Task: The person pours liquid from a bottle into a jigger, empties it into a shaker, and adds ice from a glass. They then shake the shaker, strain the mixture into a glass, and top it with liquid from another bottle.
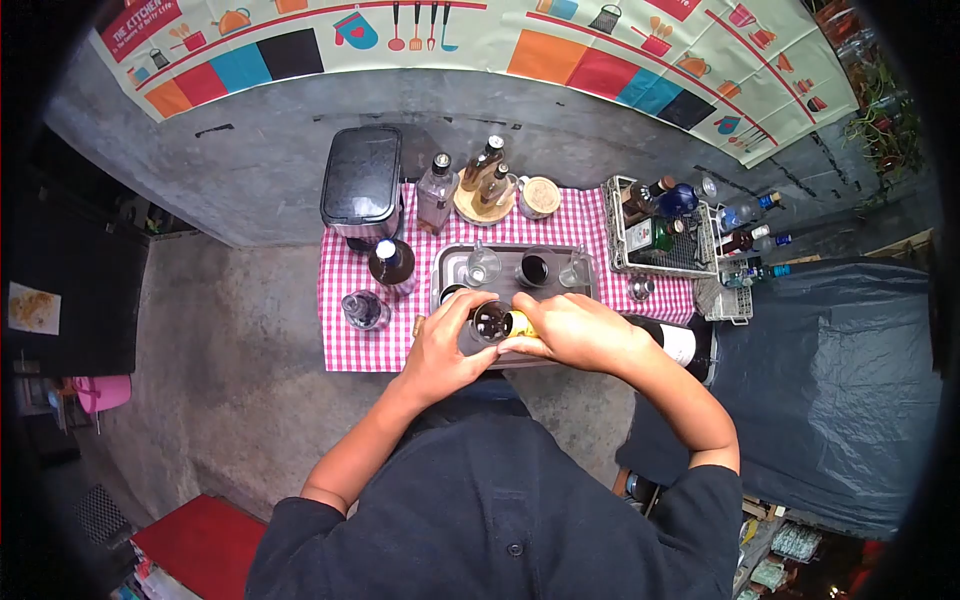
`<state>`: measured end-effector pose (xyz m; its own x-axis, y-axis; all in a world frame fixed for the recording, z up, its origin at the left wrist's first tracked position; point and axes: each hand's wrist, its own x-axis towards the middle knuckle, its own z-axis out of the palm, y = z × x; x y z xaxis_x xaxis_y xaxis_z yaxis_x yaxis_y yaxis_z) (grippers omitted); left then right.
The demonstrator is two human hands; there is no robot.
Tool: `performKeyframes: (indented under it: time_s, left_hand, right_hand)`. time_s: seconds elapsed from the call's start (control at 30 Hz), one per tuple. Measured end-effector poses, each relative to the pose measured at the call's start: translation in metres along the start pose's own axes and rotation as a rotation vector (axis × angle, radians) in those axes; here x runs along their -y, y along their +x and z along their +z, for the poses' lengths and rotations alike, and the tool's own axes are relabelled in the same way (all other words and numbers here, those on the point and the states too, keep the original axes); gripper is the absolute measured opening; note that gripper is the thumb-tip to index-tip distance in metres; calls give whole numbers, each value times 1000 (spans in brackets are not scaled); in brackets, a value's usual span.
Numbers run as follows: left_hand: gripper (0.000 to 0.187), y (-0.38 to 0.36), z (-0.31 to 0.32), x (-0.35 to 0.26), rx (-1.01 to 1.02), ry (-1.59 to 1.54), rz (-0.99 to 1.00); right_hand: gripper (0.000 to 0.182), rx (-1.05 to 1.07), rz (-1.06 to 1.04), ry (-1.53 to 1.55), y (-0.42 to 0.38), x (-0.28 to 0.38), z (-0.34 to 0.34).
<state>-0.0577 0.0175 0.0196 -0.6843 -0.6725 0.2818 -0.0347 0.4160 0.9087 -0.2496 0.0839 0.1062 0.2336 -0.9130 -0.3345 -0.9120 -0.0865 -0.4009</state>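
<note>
My left hand (450, 345) is wrapped around a glass (490, 322) with dark liquid in it, over the front of a grey tray (440, 262). My right hand (575, 332) grips the yellow neck of a large dark bottle (680, 344) with a white label. The bottle lies tilted, its mouth at the glass's rim. Farther back on the tray stand a clear glass mug (483, 266), a glass of dark liquid (533, 268) and another clear glass (573, 270). Another dark-filled vessel is partly hidden behind my left hand.
Left of the tray are a brown bottle (392, 266), a short bottle (365, 310) and a black bin (362, 180). Behind it stand a clear bottle (436, 195), bottles on a round wooden board (470, 208) and a lidded jar (540, 197). A metal rack (655, 262) holds bottles at right.
</note>
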Motion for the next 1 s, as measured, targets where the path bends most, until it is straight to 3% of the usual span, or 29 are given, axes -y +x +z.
performKeyframes:
  time_s: [0.3, 0.43, 0.53, 0.63, 0.77, 0.9, 0.93, 1.0]
  left_hand:
    - [54, 26, 14, -18, -22, -22, -35]
    - [52, 29, 23, -15, -51, -1, -84]
    - [51, 30, 30, -13, -87, -15, -176]
    - [51, 33, 36, -17, -115, 2, -269]
    - [51, 38, 49, -17, -165, 29, -280]
    - [51, 40, 61, -20, -224, 91, -324]
    - [51, 40, 64, -21, -250, 85, -338]
    - [51, 37, 70, -16, -282, 99, -363]
  right_hand:
    - [47, -95, 71, 317, -22, -34, -33]
    - [36, -328, -70, 777, -40, -81, -39]
    - [47, -527, -194, 1133, -48, -105, -39]
    - [65, -696, -295, 1225, -47, -123, -49]
    - [66, -957, -378, 1249, -31, -158, -55]
    - [50, -1140, -461, 1254, -7, -198, -56]
    - [33, -1178, -496, 1271, 2, -209, -54]
    - [28, -1209, -388, 1208, 14, -224, -48]
